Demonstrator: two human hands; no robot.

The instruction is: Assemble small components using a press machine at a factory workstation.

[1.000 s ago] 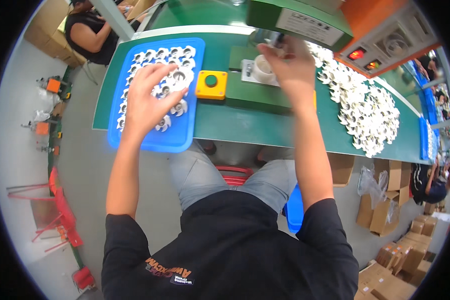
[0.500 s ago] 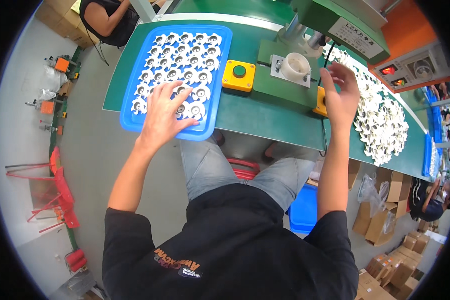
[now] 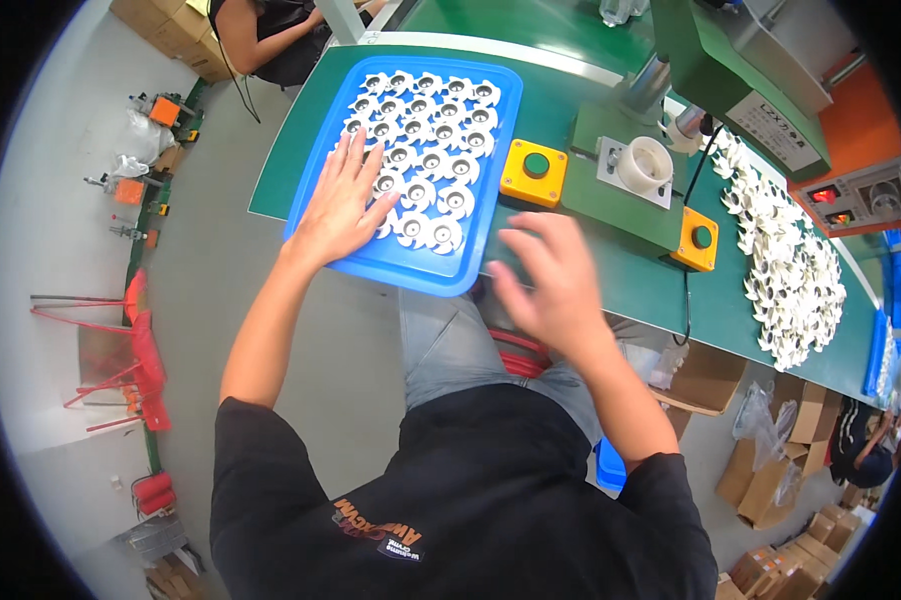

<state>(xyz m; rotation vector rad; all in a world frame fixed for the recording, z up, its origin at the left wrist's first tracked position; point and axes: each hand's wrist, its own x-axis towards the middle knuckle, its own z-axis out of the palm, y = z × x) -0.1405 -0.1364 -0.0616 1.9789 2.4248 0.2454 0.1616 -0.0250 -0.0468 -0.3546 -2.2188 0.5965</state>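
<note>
- Head view, the landmark: a blue tray [image 3: 421,272] lay on a green tabletop [image 3: 651,290]; white toothed parts [image 3: 417,194] with dark centres sat in rows on the tray.
- Head view, left hand [image 3: 343,212]: it reached over the tray's left side, hiding some of the parts; its fingers were straight and slightly spread, the thumb held apart; whether it touched the parts could not be told.
- Head view, right hand [image 3: 551,280]: it was just right of the tray's near end, blurred; its fingers were loosely bent and parted, the thumb well away from them.
- Head view, around the tray: a yellow button box [image 3: 534,173] stood just beside its right edge; farther right came a green press [image 3: 731,100] with a white ring [image 3: 646,164] under it; well right of the tray lay a heap of loose white pieces [image 3: 796,275].
</note>
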